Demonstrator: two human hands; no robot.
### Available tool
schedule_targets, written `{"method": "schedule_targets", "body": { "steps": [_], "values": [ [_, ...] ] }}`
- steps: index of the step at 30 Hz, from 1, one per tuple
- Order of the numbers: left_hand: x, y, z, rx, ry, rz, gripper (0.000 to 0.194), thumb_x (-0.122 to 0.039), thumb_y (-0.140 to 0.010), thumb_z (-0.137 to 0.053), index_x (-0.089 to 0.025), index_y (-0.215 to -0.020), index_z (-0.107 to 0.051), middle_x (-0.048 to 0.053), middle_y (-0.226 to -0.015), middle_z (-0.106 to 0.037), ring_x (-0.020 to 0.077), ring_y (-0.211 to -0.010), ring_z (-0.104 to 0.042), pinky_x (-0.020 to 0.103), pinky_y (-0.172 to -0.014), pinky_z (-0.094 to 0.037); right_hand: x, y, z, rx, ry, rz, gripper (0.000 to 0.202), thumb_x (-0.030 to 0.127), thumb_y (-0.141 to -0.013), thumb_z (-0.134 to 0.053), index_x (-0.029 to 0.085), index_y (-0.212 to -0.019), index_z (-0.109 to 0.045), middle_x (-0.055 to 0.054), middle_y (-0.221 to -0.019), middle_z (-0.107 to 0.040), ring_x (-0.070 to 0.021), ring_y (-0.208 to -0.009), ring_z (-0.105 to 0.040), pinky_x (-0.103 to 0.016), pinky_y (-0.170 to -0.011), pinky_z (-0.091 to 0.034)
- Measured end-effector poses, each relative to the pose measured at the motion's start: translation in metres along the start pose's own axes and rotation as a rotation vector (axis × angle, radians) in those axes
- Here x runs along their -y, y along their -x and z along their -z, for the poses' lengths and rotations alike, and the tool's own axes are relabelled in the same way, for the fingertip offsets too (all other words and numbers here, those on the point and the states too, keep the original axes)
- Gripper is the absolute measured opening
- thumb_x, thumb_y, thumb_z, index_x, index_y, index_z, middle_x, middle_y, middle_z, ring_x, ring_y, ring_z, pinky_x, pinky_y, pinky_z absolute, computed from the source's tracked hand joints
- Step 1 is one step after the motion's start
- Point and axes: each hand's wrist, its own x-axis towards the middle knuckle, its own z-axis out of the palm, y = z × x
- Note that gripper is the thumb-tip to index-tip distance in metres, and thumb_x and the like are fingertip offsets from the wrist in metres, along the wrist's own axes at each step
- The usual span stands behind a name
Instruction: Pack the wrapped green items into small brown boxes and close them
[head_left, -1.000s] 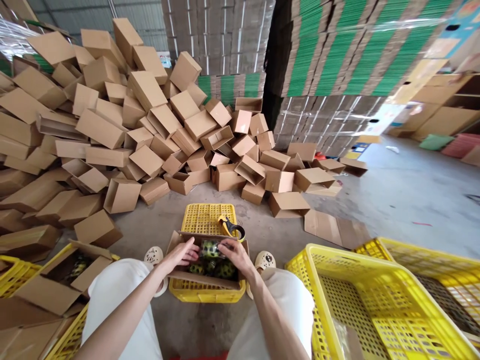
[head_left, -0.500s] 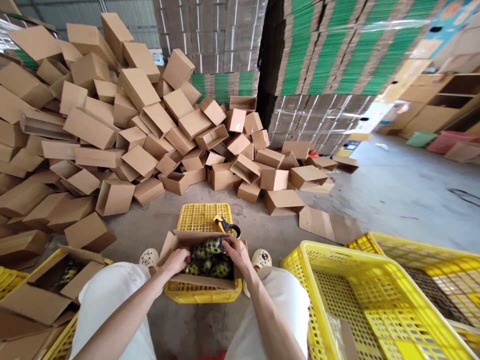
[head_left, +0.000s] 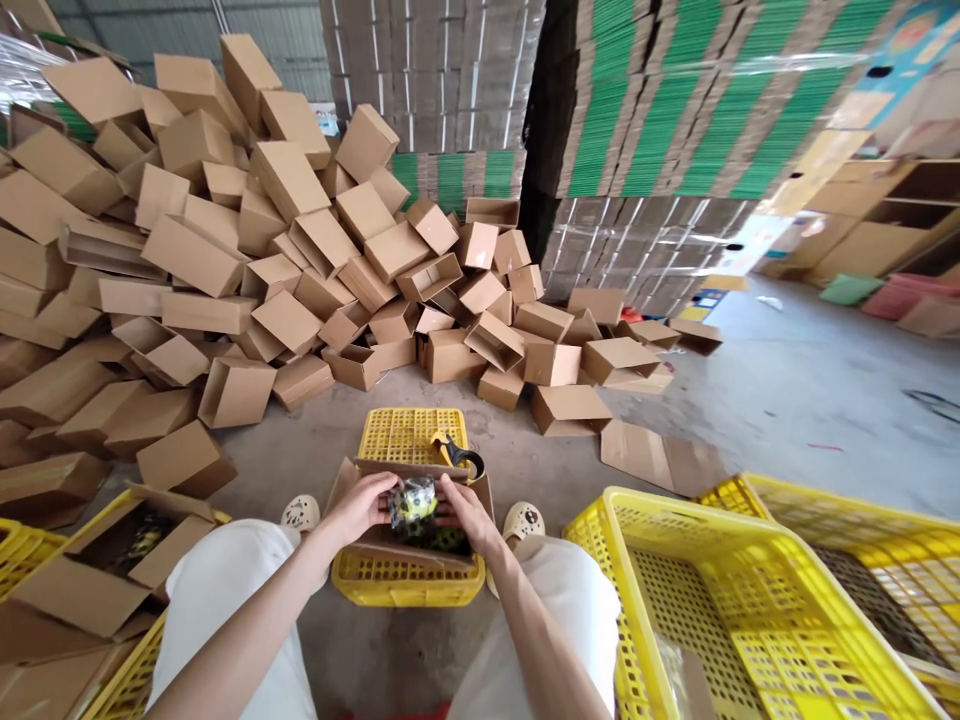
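A clear-plastic-wrapped item [head_left: 415, 503], patterned in yellow-green and black, is held between my two hands just above an open cardboard box [head_left: 375, 549]. My left hand [head_left: 367, 505] grips its left side. On the other side, the fingers of my right hand [head_left: 466, 512] are closed against it, partly hidden by the item. More dark green items show dimly inside the box beneath. The box rests on an upturned yellow plastic crate [head_left: 409, 590]. A yellow-and-black tape dispenser [head_left: 456, 453] lies on the crate behind the box.
Empty cardboard boxes [head_left: 292, 240] are heaped ahead and to the left. Large yellow crates [head_left: 697, 520] stand at my right. At my left, another open box [head_left: 82, 595] sits in a yellow crate. Stacks of flattened cartons [head_left: 645, 110] rise behind.
The wrapped item has been lifted and turned between my hands; before, it lay among the others in the box. My right hand has moved slightly down and is more open around it.
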Motion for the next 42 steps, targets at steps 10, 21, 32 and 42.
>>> {"method": "schedule_targets", "body": {
  "steps": [10,21,32,42],
  "values": [
    [0.019,-0.015,0.018,-0.137,-0.414,0.057,0.065,-0.058,-0.078,-0.082,-0.024,-0.132,-0.071,0.016,-0.149,-0.068,0.0344,-0.138,-0.063,0.041,-0.100,-0.055,-0.007,-0.008,0.018,-0.184,0.010,0.065,0.038,0.053,-0.082,-0.075,0.022,-0.103,-0.078,-0.005,-0.089,-0.079,-0.0225,-0.091,-0.077,-0.035,-0.078,-0.064],
    [0.057,-0.046,0.015,-0.098,-1.084,-0.067,0.040,-0.027,-0.085,-0.075,-0.022,-0.125,-0.071,0.010,-0.119,-0.080,0.0302,-0.115,-0.074,0.035,-0.098,-0.051,-0.015,-0.003,0.017,0.147,0.684,0.159,0.048,0.040,-0.073,-0.087,0.025,-0.118,-0.083,-0.006,-0.114,-0.084,-0.0307,-0.106,-0.077,-0.037,-0.096,-0.059],
    [0.039,-0.007,0.046,-0.477,-1.351,-0.477,0.038,-0.024,-0.090,-0.068,-0.028,-0.128,-0.075,0.012,-0.130,-0.067,0.0327,-0.125,-0.063,0.044,-0.108,-0.052,-0.007,-0.009,0.018,0.000,0.399,0.083,0.020,0.034,-0.084,-0.070,0.018,-0.088,-0.081,-0.002,-0.076,-0.078,-0.0173,-0.066,-0.072,-0.027,-0.067,-0.055],
    [0.034,0.009,0.002,0.125,-0.797,-0.277,0.067,-0.033,-0.083,-0.075,-0.024,-0.148,-0.064,0.011,-0.150,-0.068,0.0303,-0.133,-0.066,0.040,-0.113,-0.052,-0.001,0.000,-0.003,0.093,-0.183,0.054,0.060,0.064,-0.078,-0.085,0.019,-0.115,-0.074,-0.009,-0.105,-0.081,-0.0250,-0.099,-0.080,-0.044,-0.099,-0.062]
  ]
}}
